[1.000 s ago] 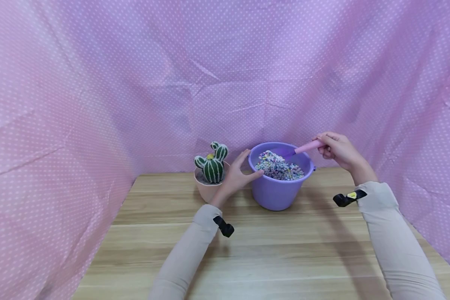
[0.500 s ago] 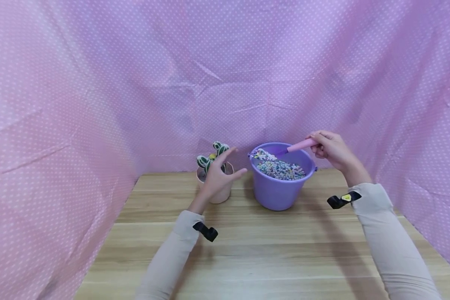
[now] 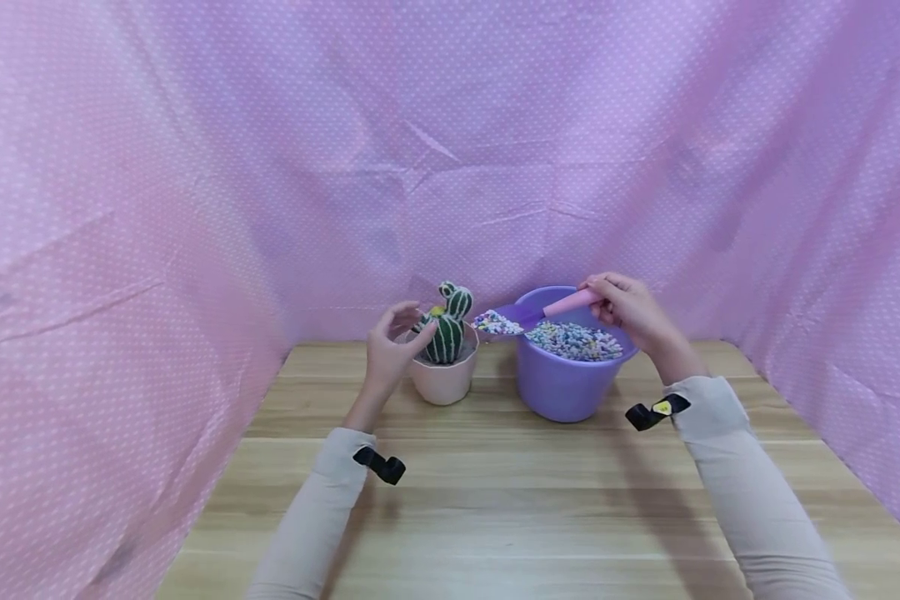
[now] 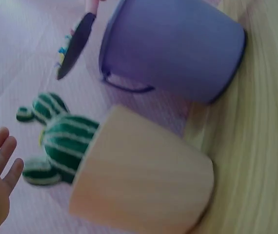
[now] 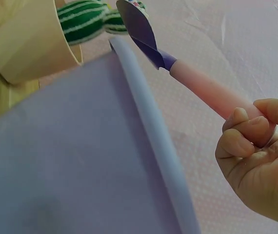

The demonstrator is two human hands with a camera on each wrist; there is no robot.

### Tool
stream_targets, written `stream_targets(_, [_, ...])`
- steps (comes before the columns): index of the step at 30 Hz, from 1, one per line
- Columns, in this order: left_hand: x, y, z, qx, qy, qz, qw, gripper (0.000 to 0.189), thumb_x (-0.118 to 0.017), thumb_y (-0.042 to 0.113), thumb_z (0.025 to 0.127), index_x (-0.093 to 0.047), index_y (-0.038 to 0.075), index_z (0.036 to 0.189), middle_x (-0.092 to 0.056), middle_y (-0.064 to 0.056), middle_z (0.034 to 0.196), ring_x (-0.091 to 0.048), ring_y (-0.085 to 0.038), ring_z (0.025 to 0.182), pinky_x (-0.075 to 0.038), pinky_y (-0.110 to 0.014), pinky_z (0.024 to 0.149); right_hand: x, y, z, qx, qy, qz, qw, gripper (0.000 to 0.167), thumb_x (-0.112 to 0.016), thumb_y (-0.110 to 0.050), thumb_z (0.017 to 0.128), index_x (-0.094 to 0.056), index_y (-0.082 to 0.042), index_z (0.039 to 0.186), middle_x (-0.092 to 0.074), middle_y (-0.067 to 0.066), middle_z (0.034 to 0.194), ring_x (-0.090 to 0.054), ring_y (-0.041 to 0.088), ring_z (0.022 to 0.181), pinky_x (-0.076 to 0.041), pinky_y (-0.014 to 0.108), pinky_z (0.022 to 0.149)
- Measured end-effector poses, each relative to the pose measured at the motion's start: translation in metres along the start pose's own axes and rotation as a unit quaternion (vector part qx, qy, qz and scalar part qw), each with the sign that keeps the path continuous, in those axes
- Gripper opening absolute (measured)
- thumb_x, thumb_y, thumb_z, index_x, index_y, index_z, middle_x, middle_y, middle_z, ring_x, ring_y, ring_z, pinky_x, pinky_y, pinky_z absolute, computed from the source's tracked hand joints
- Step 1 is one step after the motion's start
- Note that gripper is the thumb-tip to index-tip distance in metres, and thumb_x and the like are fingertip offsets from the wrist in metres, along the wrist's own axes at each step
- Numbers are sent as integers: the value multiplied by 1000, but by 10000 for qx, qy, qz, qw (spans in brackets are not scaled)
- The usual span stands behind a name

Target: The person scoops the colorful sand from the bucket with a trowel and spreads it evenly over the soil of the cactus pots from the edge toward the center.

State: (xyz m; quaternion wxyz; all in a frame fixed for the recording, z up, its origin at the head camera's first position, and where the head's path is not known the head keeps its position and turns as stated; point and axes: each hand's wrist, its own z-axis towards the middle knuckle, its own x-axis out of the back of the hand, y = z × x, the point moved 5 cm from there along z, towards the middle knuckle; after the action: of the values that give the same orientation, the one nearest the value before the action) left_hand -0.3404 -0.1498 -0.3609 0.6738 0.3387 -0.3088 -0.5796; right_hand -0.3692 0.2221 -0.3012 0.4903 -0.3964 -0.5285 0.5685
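Gripping pink-handled scoop (image 3: 527, 315) w/ bent fingers of R hand (image 3: 630, 312), holding beads (image 3: 497, 323) up btwn bucket (image 3: 562, 383) & plant pot (image 3: 442, 382) nr back edge of table (image 3: 495, 500). Sticking scoop tip out past bucket's L rim. Holding L hand (image 3: 390, 348) by cactus (image 3: 445, 340) in pot, w/ fingers loose & apart.

Diffuse light leaves soft shadows on the table (image 3: 495, 475), while the wrist views look dimmer and slightly blurred.

Purple bucket (image 3: 562, 390), pink-handled purple trowel (image 3: 528, 313), white-striped green cactus (image 3: 446, 342), peach pot (image 3: 442, 386), white-dotted pink cloth (image 3: 450, 125)
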Motion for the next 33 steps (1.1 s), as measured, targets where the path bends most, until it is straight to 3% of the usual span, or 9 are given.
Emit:
stream_targets(4, [13, -18, -3, 279, 110, 196, 9994, 52, -84, 10, 84, -61, -3, 129, -64, -27, 121, -59, -47, 115, -50, -60, 106, -13, 3, 2, -32, -125, 140, 9998, 19, -58, -22, 105, -73, -13, 99, -61, -3, 65, -48, 5, 56, -37, 14, 48])
stream_targets(10, [26, -46, -7, 780, -36, 499, 9957, 68, -86, 14, 81, -55, 2, 140, -57, -26, 138, -51, -45, 130, -44, -59, 112, -26, 8, 3, -127, -293, 281, 9991, 19, -56, -21, 106, -71, -11, 100, -60, -1, 66, -46, 6, 56, -37, 16, 49])
stream_targets(15, [34, -69, -16, 1407, -367, 700, 9869, 83, -86, 18, 82, -43, 4, 151, -48, -23, 151, -41, -43, 143, -38, -56, 119, -32, 11, 2, -152, -329, 205, 9991, 20, -55, -22, 106, -71, -11, 100, -60, -1, 66, -45, 6, 55, -38, 16, 50])
stream_targets(20, [37, -90, -24, 1838, -734, 374, 9795, 85, -81, 13, 87, -33, 0, 155, -43, -23, 156, -38, -40, 147, -34, -57, 123, -37, 15, 2, -106, -394, 125, 9991, 20, -52, -20, 107, -70, -12, 100, -59, -2, 65, -44, 6, 54, -36, 16, 49])
stream_targets(25, [37, -99, -25, 1941, -1012, 21, 9758, 80, -77, 8, 90, -32, -1, 156, -41, -19, 158, -36, -38, 149, -32, -57, 124, -41, 17, 2, 4, -427, 212, 9989, 21, -51, -17, 107, -69, -11, 99, -59, -1, 64, -44, 6, 52, -34, 16, 48])
stream_targets(33, [26, -97, -21, 2060, -1333, -202, 9692, 80, -79, 10, 88, -37, 13, 156, -38, -11, 162, -34, -32, 152, -34, -50, 125, -44, 21, 5, 20, -386, 56, 9992, 20, -51, -18, 107, -69, -13, 99, -59, -3, 63, -43, 5, 52, -35, 16, 48])
